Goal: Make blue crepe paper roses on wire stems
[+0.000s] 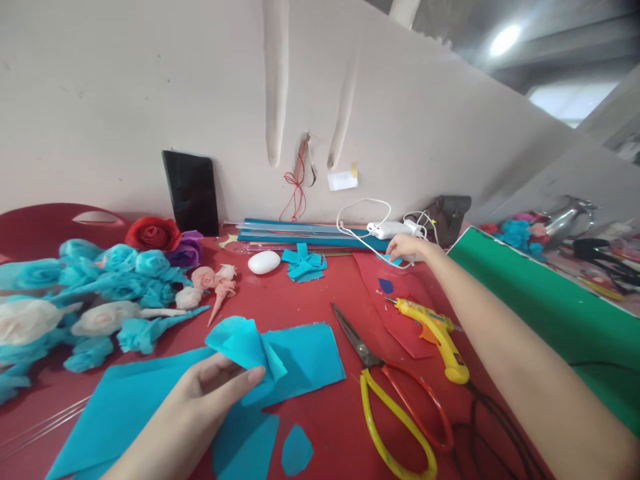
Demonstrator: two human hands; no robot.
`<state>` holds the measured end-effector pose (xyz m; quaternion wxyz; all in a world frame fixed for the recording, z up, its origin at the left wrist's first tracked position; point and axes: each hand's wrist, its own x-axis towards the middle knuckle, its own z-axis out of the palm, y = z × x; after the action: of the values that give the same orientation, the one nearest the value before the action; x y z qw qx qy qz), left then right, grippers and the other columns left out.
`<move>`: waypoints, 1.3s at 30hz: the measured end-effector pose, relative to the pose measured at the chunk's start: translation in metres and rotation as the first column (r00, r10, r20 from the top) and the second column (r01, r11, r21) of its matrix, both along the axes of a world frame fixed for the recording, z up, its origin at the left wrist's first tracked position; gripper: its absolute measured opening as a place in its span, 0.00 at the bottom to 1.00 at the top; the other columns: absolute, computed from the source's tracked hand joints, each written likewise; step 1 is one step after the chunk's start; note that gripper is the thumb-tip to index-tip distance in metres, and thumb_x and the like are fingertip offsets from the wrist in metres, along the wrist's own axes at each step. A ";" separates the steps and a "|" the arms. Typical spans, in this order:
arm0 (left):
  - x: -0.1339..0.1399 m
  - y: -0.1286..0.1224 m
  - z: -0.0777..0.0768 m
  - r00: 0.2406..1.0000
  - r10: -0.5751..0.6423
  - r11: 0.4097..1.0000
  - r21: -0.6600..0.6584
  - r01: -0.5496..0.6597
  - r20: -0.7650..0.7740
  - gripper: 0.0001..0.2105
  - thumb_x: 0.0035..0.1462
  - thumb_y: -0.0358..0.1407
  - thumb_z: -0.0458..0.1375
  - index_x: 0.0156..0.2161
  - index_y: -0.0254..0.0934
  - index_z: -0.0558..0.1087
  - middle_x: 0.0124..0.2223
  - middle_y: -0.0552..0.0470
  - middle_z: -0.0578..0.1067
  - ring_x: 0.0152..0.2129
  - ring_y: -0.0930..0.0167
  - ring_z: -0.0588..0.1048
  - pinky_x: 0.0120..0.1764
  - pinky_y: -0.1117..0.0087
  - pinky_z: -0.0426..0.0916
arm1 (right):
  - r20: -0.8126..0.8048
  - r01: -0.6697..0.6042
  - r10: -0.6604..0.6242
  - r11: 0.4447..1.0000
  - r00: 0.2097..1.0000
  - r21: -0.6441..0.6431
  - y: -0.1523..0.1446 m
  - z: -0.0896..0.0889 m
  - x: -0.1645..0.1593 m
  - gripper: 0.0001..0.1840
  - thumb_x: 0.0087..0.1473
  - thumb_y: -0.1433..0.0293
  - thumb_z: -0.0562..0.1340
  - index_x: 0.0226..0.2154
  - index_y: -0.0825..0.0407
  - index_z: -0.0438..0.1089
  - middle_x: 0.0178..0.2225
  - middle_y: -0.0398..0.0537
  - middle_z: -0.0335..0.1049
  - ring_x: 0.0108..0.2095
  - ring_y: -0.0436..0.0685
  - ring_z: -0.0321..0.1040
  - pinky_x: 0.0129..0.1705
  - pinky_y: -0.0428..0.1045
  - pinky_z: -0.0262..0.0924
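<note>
My left hand (210, 387) pinches a curled blue crepe paper petal (240, 340) between thumb and fingers, above larger blue crepe paper sheets (305, 360). A single cut blue petal (297, 450) lies flat on the table in front. At the back right my right hand (406, 247) has its fingertips closed on a small light-blue paper piece (393, 260), beside a white power strip (390, 230). Scissors (370, 360) with one yellow and one red handle lie between my arms. Near my right forearm rests a yellow glue gun (435, 333).
Blue and pale paper roses (105, 287) crowd the left side. A white egg-shaped object (264, 262) sits near cut blue strips (304, 263). A dark tablet (193, 193) leans on the wall. A green board (540, 320) rises at the right; black cables (500, 427) run below it.
</note>
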<state>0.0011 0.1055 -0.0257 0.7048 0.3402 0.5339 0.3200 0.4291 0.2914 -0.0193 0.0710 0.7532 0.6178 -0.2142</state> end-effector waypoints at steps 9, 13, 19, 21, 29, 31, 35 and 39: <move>-0.003 0.001 -0.004 0.999 0.020 1.000 0.017 -0.020 -0.036 0.14 0.37 0.42 0.66 0.15 0.36 0.68 0.15 0.56 0.69 0.12 0.74 0.67 0.15 0.77 0.63 | -0.005 0.016 -0.016 1.000 1.000 -0.007 -0.006 0.004 0.000 0.16 0.57 0.64 0.57 0.46 0.55 0.64 0.46 0.50 0.63 0.42 0.58 0.65 0.42 0.55 0.63; -0.004 0.002 -0.004 1.000 0.007 1.000 0.006 -0.007 -0.022 0.14 0.37 0.42 0.66 0.16 0.35 0.69 0.15 0.56 0.70 0.13 0.74 0.68 0.15 0.77 0.62 | -0.073 0.048 -0.046 0.999 0.996 0.019 -0.014 0.015 0.007 0.15 0.57 0.64 0.57 0.46 0.55 0.64 0.46 0.50 0.63 0.42 0.57 0.65 0.42 0.55 0.63; 0.000 -0.001 -0.001 1.000 0.025 1.000 0.005 -0.025 0.001 0.12 0.38 0.39 0.66 0.16 0.36 0.69 0.16 0.57 0.71 0.13 0.74 0.69 0.16 0.77 0.63 | -0.225 0.068 -0.051 0.995 0.973 0.069 -0.024 0.027 0.005 0.16 0.57 0.65 0.57 0.47 0.55 0.63 0.46 0.51 0.63 0.42 0.57 0.65 0.42 0.56 0.64; 0.000 -0.001 -0.001 1.000 0.014 1.000 0.012 -0.014 0.012 0.11 0.39 0.39 0.66 0.17 0.36 0.70 0.17 0.55 0.72 0.15 0.72 0.70 0.17 0.76 0.65 | -0.260 0.073 -0.052 0.995 0.964 0.070 -0.023 0.024 -0.001 0.16 0.57 0.65 0.57 0.47 0.55 0.63 0.46 0.52 0.63 0.42 0.56 0.65 0.42 0.56 0.64; -0.003 0.001 0.002 1.000 -0.014 1.000 -0.007 0.014 -0.008 0.10 0.38 0.36 0.66 0.16 0.36 0.70 0.15 0.58 0.71 0.13 0.73 0.69 0.16 0.77 0.65 | -0.145 0.128 -0.122 0.991 0.982 0.028 -0.013 0.004 -0.015 0.16 0.57 0.65 0.57 0.46 0.55 0.64 0.46 0.50 0.63 0.42 0.58 0.65 0.42 0.56 0.63; -0.001 0.000 0.003 1.000 0.004 1.000 0.009 -0.004 0.006 0.10 0.39 0.37 0.65 0.17 0.36 0.70 0.16 0.57 0.73 0.14 0.72 0.71 0.16 0.76 0.65 | -0.106 0.133 -0.130 0.991 0.986 0.019 -0.012 0.001 -0.014 0.16 0.57 0.64 0.57 0.46 0.55 0.64 0.46 0.50 0.63 0.43 0.58 0.64 0.42 0.55 0.63; 0.001 -0.002 0.006 1.000 0.017 1.000 0.021 -0.017 -0.004 0.10 0.39 0.36 0.65 0.17 0.36 0.70 0.16 0.57 0.73 0.13 0.72 0.71 0.16 0.76 0.65 | -0.065 0.127 -0.127 0.992 0.990 0.001 -0.010 -0.005 -0.010 0.16 0.57 0.65 0.57 0.46 0.55 0.64 0.46 0.50 0.63 0.42 0.58 0.65 0.42 0.56 0.63; 0.002 -0.003 0.007 1.000 0.000 1.000 0.017 0.000 0.017 0.08 0.39 0.36 0.65 0.19 0.36 0.72 0.17 0.57 0.74 0.15 0.70 0.73 0.18 0.74 0.68 | -0.063 0.121 -0.121 0.993 0.991 -0.011 -0.011 -0.008 -0.007 0.16 0.57 0.65 0.57 0.46 0.55 0.63 0.46 0.51 0.63 0.42 0.57 0.65 0.42 0.56 0.63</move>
<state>0.0028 0.1027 -0.0183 0.7065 0.3433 0.5251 0.3275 0.4225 0.2802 -0.0272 0.0410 0.7820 0.5721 -0.2440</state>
